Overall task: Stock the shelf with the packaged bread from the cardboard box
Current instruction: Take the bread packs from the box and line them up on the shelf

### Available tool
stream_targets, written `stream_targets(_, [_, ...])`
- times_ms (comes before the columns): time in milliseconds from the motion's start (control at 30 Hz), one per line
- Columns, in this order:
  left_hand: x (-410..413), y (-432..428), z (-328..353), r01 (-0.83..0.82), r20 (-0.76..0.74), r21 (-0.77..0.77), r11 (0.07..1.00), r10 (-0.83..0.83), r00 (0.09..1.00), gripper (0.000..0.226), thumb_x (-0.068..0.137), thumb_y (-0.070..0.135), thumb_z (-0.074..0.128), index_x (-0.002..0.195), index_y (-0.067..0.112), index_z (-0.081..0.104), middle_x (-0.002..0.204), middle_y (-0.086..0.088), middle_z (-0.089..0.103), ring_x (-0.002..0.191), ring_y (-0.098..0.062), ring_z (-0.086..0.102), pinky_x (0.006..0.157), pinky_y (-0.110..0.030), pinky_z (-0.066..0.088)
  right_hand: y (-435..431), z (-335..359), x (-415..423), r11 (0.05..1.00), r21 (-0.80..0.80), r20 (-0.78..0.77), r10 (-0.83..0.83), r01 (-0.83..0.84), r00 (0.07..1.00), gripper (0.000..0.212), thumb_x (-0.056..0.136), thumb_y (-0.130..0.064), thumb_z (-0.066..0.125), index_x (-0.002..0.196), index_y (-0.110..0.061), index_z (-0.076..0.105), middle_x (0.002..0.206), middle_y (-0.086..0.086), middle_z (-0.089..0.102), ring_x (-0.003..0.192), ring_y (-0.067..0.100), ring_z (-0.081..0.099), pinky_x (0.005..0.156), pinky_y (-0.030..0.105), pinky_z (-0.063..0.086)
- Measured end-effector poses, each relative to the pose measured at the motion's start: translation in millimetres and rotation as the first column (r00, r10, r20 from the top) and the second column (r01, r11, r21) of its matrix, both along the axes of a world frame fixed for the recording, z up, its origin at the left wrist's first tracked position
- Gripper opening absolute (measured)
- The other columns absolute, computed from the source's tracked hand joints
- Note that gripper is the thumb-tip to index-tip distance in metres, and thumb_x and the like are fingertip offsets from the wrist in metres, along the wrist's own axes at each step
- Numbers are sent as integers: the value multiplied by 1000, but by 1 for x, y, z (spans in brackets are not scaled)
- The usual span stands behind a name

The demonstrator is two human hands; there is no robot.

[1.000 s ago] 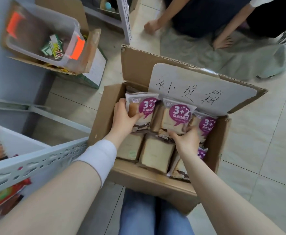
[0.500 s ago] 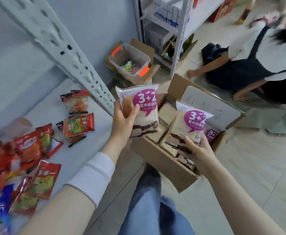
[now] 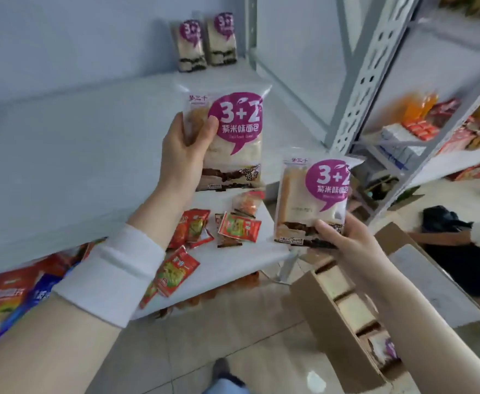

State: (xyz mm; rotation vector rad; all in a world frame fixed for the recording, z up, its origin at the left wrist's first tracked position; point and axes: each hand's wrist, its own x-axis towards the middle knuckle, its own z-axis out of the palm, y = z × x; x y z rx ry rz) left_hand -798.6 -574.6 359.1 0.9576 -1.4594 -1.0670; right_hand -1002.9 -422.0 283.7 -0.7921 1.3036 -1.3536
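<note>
We count one cardboard box (image 3: pixel 328 322); four bread packs (image 3: pixel 234 143) outside it, two on the shelf (image 3: pixel 91 155), two held.

Bread packs (image 3: pixel 189 46) at shelf (image 3: pixel 76 166) back, snack packets (image 3: pixel 239 228) front, box (image 3: pixel 327 322) right

Left wrist: we wear a wide white cuff (image 3: pixel 111 277) of soft cloth, with a faint crease across it.
Forearms: both bare beyond the cuff.
Hands: our left hand (image 3: pixel 182 155) and right hand (image 3: pixel 349 245) are bare.
Legs: we wear blue jeans (image 3: pixel 227 387), glimpsed at the bottom edge.
</note>
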Motion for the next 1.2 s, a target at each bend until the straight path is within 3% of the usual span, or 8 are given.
stream_targets(133, [47,-62,5,-86,-70,31,996,88,994,25,78,46,63,90,25,56,98,2,68,99,-19,65,89,-43,54,-81,20,35,999,-45,-61,24,-27,998,38,68,-28,65,104,-16,59,95,3,74,89,19,71,73,30,59])
stream_targets(233, [59,-106,-6,-115,-110,76,990,123,986,17,80,39,65,86,26,56,95,-1,67,97,-25,65,89,-48,53,-138,26,47,998,-58,-65,10,-14,998,39,67,-28,66,104,-16,59,100,4,72,92,19,70,74,31,59])
stream_targets(500, [34,-223,-27,-206,-139,130,970,223,965,12,84,29,66,79,27,55,77,11,63,70,0,61,58,-13,49,-287,29,20,995,-78,-170,-81,68,982,13,86,-10,60,98,-15,60,97,6,67,89,20,66,65,20,58])
stream_targets(633, [8,-298,-34,-220,-155,109,969,235,960,12,83,26,67,85,25,56,85,6,65,82,-11,64,70,-23,53,-380,22,-5,993,-105,-233,-80,57,969,19,87,-11,60,105,-13,56,96,5,64,85,17,63,66,19,57])
stream_targets(733, [-15,-356,-38,-246,-166,78,966,256,952,24,81,25,70,96,21,52,91,7,63,84,-6,63,69,-15,51,-451,15,-22,991,-122,-289,-82,48,954,29,84,-19,66,110,-11,57,104,9,67,92,22,64,82,32,53])
stream_targets(833, [-33,-404,-44,-288,-192,85,954,299,935,36,80,21,71,105,16,46,92,9,61,80,3,62,65,-9,49,-511,11,-34,991,-123,-323,-87,50,942,20,81,-27,70,95,-27,55,102,7,68,96,26,65,88,40,51])
stream_targets(1000, [-49,-448,-58,-379,-209,78,922,386,898,28,84,19,67,101,20,46,89,12,58,79,3,57,73,-13,48,-569,7,-45,989,-145,-393,-78,22,916,23,83,-25,67,100,-22,52,94,-3,66,89,17,64,79,28,52])
stream_targets(1200, [-59,-458,-66,-482,-175,39,875,481,859,35,83,24,67,111,13,50,115,-16,56,100,-17,56,83,-21,49,-588,0,-41,977,-201,-597,-180,71,782,33,81,-29,69,107,-20,50,102,1,60,92,17,57,75,24,44])
